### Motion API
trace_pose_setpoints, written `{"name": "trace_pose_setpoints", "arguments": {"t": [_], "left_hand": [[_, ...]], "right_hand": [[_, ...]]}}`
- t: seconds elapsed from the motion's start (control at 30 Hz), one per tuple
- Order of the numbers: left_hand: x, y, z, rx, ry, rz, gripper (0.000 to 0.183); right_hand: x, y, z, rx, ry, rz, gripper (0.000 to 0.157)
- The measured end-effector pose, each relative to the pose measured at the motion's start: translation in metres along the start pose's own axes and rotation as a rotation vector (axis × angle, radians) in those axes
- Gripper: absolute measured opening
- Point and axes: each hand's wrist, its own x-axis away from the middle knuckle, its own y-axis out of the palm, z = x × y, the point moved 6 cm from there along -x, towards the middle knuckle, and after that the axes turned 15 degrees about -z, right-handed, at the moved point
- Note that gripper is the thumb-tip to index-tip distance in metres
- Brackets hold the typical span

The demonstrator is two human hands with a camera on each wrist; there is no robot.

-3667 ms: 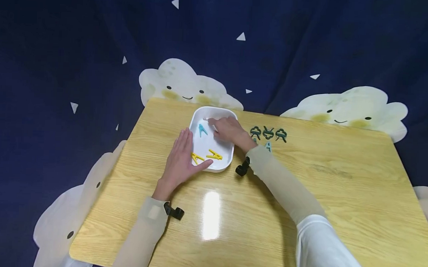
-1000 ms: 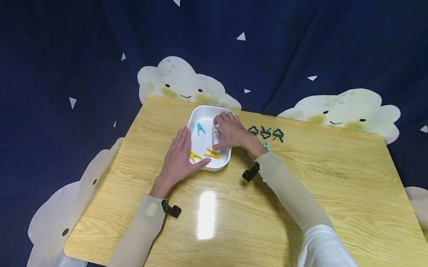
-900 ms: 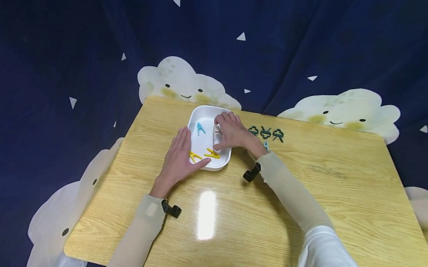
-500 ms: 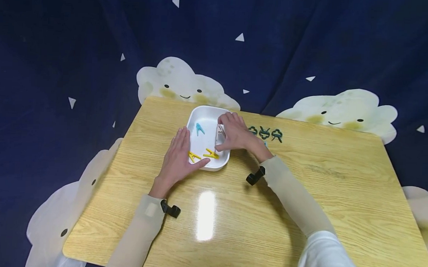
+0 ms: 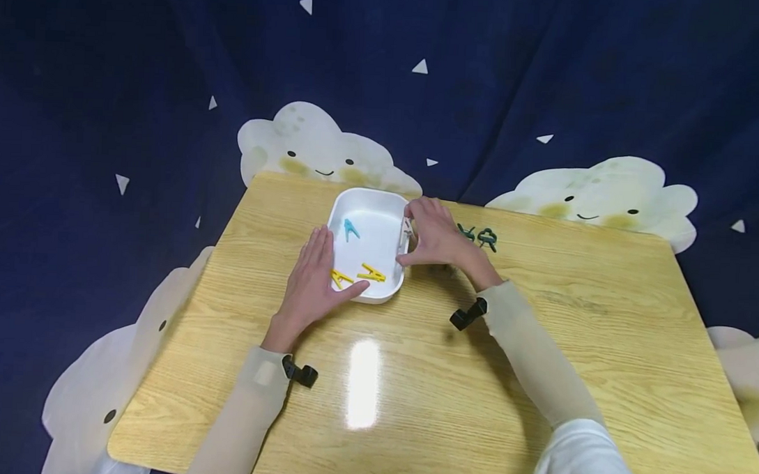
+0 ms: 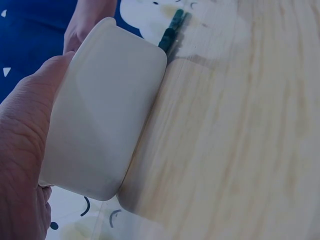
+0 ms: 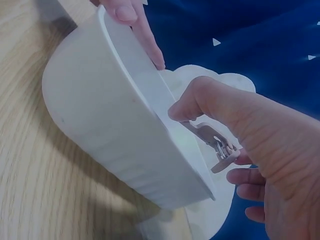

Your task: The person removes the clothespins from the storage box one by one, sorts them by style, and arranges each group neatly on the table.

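A white tray point(image 5: 370, 226) stands on the table; a light-blue clothespin point(image 5: 351, 229) and two yellow clothespins, one a yellow clothespin point(image 5: 372, 272) and the other a yellow clothespin point(image 5: 341, 278), lie inside. My left hand point(image 5: 312, 280) rests with straight fingers along the tray's left side, thumb over the near rim. At the tray's right rim, my right hand point(image 5: 439, 235) pinches a pale pinkish clothespin point(image 7: 210, 135) between thumb and fingers. Its metal spring shows in the right wrist view, where it hangs above the tray's rim.
Beyond my right hand lie dark green clover-shaped clips, one a green clip point(image 5: 487, 239); my hand covers part of that row. A wooden table point(image 5: 577, 327) spreads around the tray. Behind it hangs a dark blue curtain point(image 5: 485, 94) with cloud prints.
My right hand, earlier reaching into the far part of the tray, has moved right to its right rim with the pale clothespin. My left hand has kept its place on the tray.
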Motion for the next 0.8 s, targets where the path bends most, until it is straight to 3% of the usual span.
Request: {"name": "trace_pose_setpoints", "arguments": {"t": [0.8], "left_hand": [[0.0, 0.001, -0.002, 0.009, 0.0, -0.003, 0.127]], "right_hand": [[0.043, -0.007, 0.041, -0.054, 0.059, 0.061, 0.08]]}}
